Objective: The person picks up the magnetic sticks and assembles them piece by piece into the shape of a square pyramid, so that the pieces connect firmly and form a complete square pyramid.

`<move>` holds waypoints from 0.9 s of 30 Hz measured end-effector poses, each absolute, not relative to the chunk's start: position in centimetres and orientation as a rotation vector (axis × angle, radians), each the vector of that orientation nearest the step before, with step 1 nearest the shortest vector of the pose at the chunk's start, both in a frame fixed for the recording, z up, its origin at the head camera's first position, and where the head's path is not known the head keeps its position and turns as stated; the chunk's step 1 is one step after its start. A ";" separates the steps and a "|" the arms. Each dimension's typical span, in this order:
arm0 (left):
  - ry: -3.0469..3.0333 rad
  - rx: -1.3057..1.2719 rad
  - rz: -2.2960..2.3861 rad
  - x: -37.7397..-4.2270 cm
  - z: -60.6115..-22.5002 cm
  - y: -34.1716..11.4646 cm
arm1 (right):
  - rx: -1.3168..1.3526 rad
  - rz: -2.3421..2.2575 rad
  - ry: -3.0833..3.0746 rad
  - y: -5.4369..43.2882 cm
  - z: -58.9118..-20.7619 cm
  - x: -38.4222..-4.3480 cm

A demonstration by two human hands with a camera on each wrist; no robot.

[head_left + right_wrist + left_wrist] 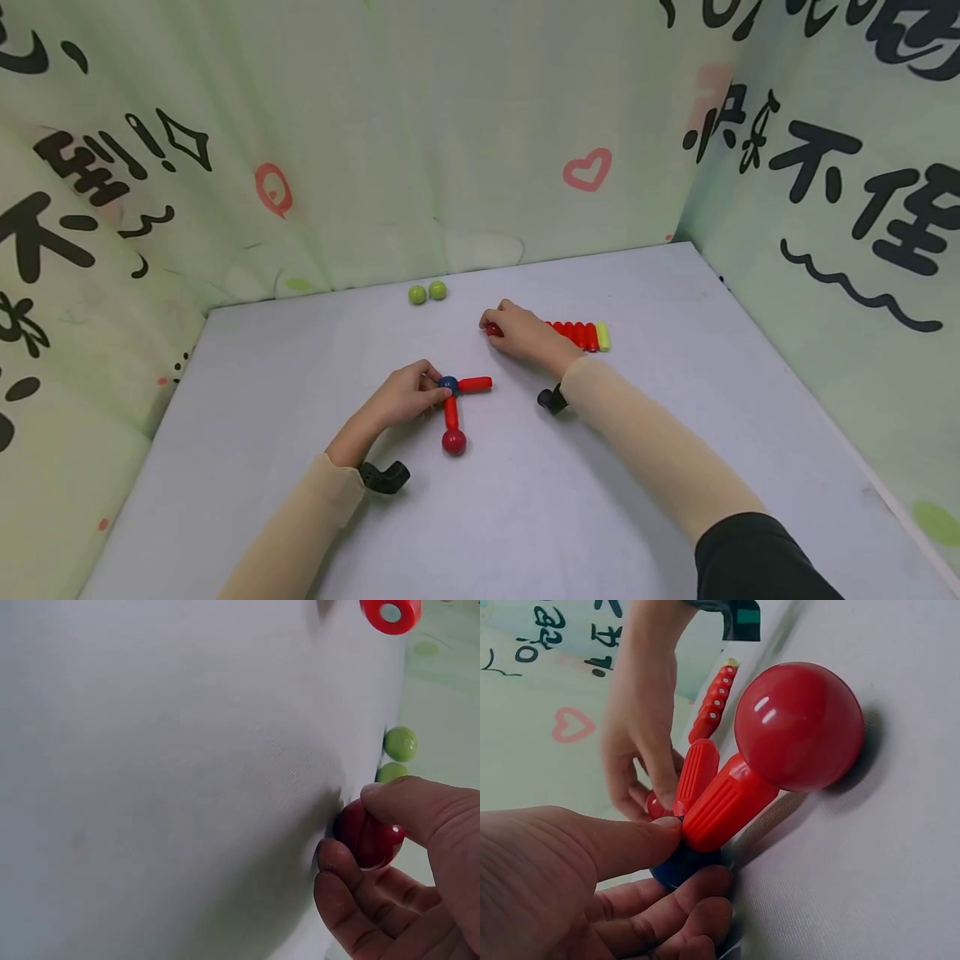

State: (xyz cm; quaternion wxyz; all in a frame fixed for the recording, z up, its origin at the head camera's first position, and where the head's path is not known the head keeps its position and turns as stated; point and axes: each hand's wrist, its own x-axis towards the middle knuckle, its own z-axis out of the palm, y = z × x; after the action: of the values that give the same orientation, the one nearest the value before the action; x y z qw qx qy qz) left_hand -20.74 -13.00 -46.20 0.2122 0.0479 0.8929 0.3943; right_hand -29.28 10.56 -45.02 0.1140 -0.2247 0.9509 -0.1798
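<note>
My left hand (403, 393) pinches a blue ball (448, 383) between thumb and fingers. From that ball, one red ribbed rod (476, 384) points right. Another red rod (451, 413) runs towards me and ends in a larger-looking red ball (453, 442), which rests on the table. Farther back, my right hand (523, 330) grips a separate dark red ball (369, 834) between thumb and fingers, close to the tabletop. In the left wrist view, the thumb lies against the blue ball beside the rods, and the fingers curl around its other side.
A row of red rods (579, 335), closed off by a yellow-green rod (603, 337), lies right of my right hand, partly hidden by it. Two green balls (427, 292) sit near the back edge of the white table (525, 517). Printed curtains (465, 125) surround the table.
</note>
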 end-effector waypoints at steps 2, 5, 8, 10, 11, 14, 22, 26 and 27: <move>2.481 0.136 1.094 -20.7 -46.2 -13.0 | -0.647 -0.526 2.784 11.1 -45.0 -28.8; 2.478 0.143 1.092 -20.6 -46.1 -13.1 | -0.634 -0.537 2.779 11.7 -45.1 -28.0; 2.480 0.151 1.088 -20.6 -46.0 -13.2 | -0.632 -0.555 2.773 12.3 -45.2 -27.1; 2.481 0.156 1.087 -20.6 -46.0 -13.2 | -0.648 -0.562 2.766 12.6 -45.2 -26.5; 2.480 0.158 1.087 -20.6 -46.1 -13.2 | -0.660 -0.564 2.760 12.7 -45.3 -26.2; 2.480 0.161 1.086 -20.7 -46.1 -13.2 | -0.683 -0.570 2.736 13.0 -45.2 -25.3; 2.476 0.153 1.082 -20.5 -46.1 -13.2 | -0.710 -0.593 2.686 12.7 -45.1 -23.7; 2.465 0.143 1.095 -20.6 -46.0 -13.1 | -0.727 -0.599 2.663 12.3 -44.9 -23.4; 2.464 0.143 1.099 -20.6 -46.0 -13.1 | -0.733 -0.600 2.657 12.3 -44.8 -23.3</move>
State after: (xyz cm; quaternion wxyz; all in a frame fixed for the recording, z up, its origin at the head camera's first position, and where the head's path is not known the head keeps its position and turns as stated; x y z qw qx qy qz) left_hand -20.58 -13.10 -45.99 0.2180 0.0517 0.8900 0.3970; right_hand -23.34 12.28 -44.82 0.1598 -0.2566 0.9298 -0.2100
